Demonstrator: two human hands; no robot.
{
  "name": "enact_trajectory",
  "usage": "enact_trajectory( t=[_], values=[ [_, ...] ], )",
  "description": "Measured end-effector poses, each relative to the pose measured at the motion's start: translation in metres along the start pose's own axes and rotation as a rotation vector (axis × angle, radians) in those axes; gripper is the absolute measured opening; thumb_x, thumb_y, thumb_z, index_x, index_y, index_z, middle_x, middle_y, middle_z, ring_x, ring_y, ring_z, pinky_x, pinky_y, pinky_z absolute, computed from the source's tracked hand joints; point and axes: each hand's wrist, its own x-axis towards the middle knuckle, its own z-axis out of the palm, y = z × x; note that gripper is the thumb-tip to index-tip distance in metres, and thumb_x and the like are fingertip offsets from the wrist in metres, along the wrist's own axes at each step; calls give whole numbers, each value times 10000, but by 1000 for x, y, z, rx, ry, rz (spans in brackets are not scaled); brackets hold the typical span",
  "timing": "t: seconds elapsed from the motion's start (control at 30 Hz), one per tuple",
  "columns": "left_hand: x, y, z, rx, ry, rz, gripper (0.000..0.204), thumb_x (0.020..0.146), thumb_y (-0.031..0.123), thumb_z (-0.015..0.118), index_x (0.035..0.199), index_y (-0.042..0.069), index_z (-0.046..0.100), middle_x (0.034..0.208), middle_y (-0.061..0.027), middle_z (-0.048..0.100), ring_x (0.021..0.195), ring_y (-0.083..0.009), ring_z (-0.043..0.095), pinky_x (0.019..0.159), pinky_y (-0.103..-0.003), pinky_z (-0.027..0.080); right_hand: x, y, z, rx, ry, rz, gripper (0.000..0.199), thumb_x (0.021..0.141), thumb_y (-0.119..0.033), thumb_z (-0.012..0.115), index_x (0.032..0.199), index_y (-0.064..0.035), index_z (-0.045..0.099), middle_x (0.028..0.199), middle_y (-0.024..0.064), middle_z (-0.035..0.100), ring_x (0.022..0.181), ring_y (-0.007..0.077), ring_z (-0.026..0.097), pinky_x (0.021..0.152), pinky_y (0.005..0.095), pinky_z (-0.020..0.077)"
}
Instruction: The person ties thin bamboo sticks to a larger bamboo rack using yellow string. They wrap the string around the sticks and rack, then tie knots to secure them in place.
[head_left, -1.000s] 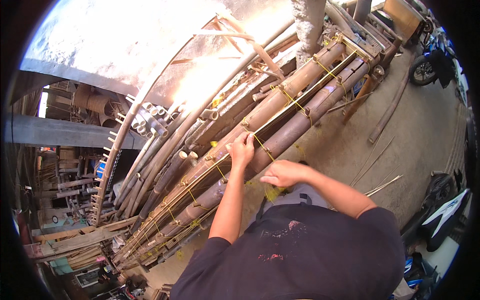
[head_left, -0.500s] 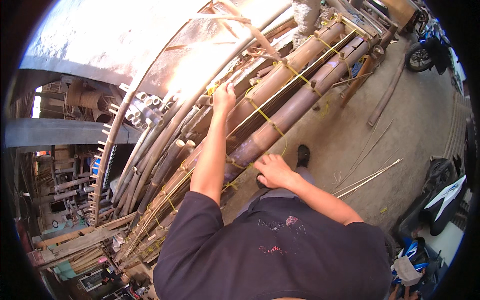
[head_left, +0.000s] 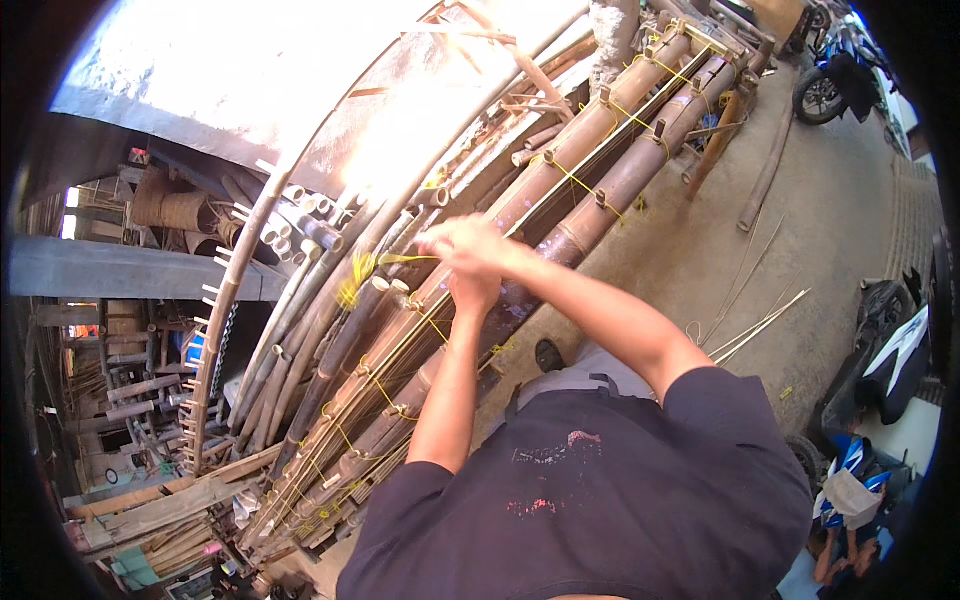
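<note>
My left hand (head_left: 474,292) and my right hand (head_left: 468,243) meet above the near part of a long rack of bamboo poles. A length of yellow cord (head_left: 408,259) runs out leftward from between them, its loose bundle (head_left: 354,281) blurred in the air. The left hand is closed and partly covered by the right; it appears to hold the cord. Motion smears the right hand's fingers. Below lie two thick brown bamboo poles (head_left: 630,180), with thin dark strips laid between them. Short pegs stand along both, and yellow cord (head_left: 577,177) is strung across.
More bamboo poles (head_left: 318,375) and cut tubes (head_left: 300,215) lean at the left beside a curved pegged pole (head_left: 262,215). Thin sticks (head_left: 765,325) and a single pole (head_left: 768,170) lie on the concrete floor. Motorcycles (head_left: 835,95) stand at the right.
My right hand has swung up and left from beside my waist to join the left hand. The left hand has come down nearer my body, and the yellow cord now trails leftward.
</note>
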Motion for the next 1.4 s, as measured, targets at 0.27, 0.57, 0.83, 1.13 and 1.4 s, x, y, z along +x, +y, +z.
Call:
enact_trajectory(
  t=[0.27, 0.57, 0.83, 1.13, 1.4],
  values=[
    [-6, -15, -9, 193, -17, -226, 286, 976, 343, 533, 1035, 110, 686, 951, -190, 694, 899, -437, 647, 780, -501, 493, -22, -27, -91, 694, -343, -33, 415, 1020, -350, 503, 782, -25, 604, 674, 23, 522, 665, 80, 472, 602, 297, 440],
    [43, 59, -40, -449, 90, -11, 171, 989, 63, 533, 1011, -34, 672, 826, -86, 682, 672, -109, 614, 653, -240, 500, -172, 37, 1, 182, -369, 72, 444, 976, -322, 502, 654, -39, 618, 688, 205, 620, 733, 365, 626, 873, 457, 475],
    [111, -49, -18, 217, 123, -67, 268, 957, 235, 500, 1066, 69, 680, 948, -190, 704, 911, -379, 670, 810, -443, 511, -188, -6, 33, -308, -433, -10, 264, 856, -222, 590, 1014, -41, 699, 1039, 182, 677, 990, 336, 636, 951, 458, 463],
    [-69, -104, -149, 121, -311, -214, 232, 921, 206, 594, 1004, 13, 691, 945, -195, 702, 870, -329, 677, 829, -413, 517, -186, -42, 163, 1912, 457, 848, 327, 1004, -359, 495, 1149, -95, 621, 1028, 65, 636, 919, 186, 608, 909, 314, 453],
    [-102, -100, -100, 59, 183, 43, 264, 932, 271, 581, 1068, 60, 661, 967, -232, 685, 946, -406, 650, 823, -518, 481, 2, -108, 141, 133, -380, 14, 353, 986, -404, 462, 1034, -153, 705, 904, 138, 699, 850, 307, 673, 771, 427, 502]
  ],
)
